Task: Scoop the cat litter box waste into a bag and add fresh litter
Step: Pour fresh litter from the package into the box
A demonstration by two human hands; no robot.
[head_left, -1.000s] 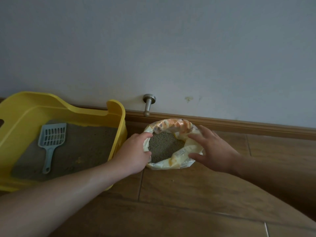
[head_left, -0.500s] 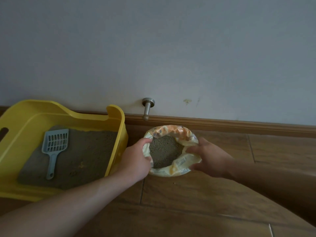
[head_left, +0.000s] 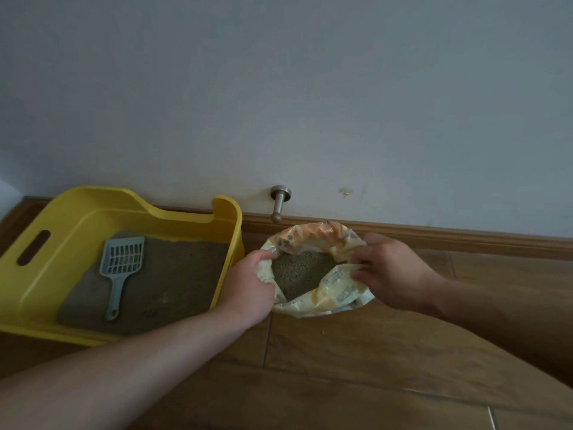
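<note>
Both hands (head_left: 248, 290) (head_left: 390, 271) grip the litter bag (head_left: 328, 301) — crumpled, open (grey granules inside).

Left hand (head_left: 248, 293) and right hand (head_left: 392, 273) gripping rim of open litter bag (head_left: 325, 301) on wood floor (head_left: 341, 367), yellow litter box (head_left: 46, 274) beside it, scoop (head_left: 119, 265) lying on litter, doorstop (head_left: 280, 201) on wall

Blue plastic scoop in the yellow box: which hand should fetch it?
Left hand, probably: it grips the open litter bag on the yellow box side, nearer the blue plastic scoop; right hand grips the far rim.
</note>
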